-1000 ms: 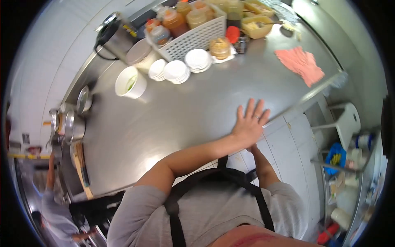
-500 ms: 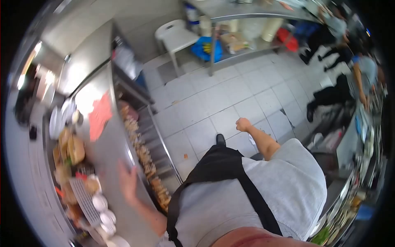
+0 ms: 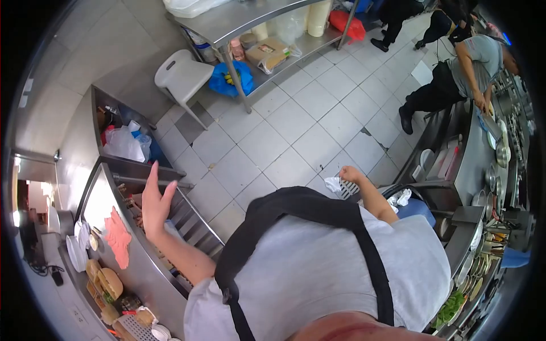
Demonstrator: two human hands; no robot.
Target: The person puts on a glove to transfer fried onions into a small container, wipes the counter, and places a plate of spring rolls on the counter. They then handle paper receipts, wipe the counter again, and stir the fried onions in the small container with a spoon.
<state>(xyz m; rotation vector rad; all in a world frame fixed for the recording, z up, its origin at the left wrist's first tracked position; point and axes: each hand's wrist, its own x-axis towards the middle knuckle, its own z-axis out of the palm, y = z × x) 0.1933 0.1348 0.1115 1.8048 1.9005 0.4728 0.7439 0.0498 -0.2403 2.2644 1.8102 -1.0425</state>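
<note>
My left hand point(image 3: 156, 202) is raised beside the steel counter point(image 3: 151, 264), thumb apart from the straight fingers, holding nothing. A pink cloth point(image 3: 118, 237) lies on that counter, to the left of my hand and apart from it. Below the counter top, partly behind my forearm, is a slatted metal rack point(image 3: 199, 215). My right hand point(image 3: 350, 174) hangs in front of my body above the tiled floor, fingers curled in, with nothing visible in them. Near it is a crumpled white piece point(image 3: 333, 183), apparently on the floor by a drain grate point(image 3: 348, 190).
A burger bun point(image 3: 110, 283) and stacked white plates point(image 3: 75, 253) are at the left. A white stool point(image 3: 181, 77) and a steel table point(image 3: 227, 25) stand ahead. At right, a co-worker point(image 3: 475, 68) works at a counter with pans. Two more people are farther back.
My view has turned, and the counter and cloth sit lower in it. My left hand has moved forward from over the counter and come up. My right hand stays curled.
</note>
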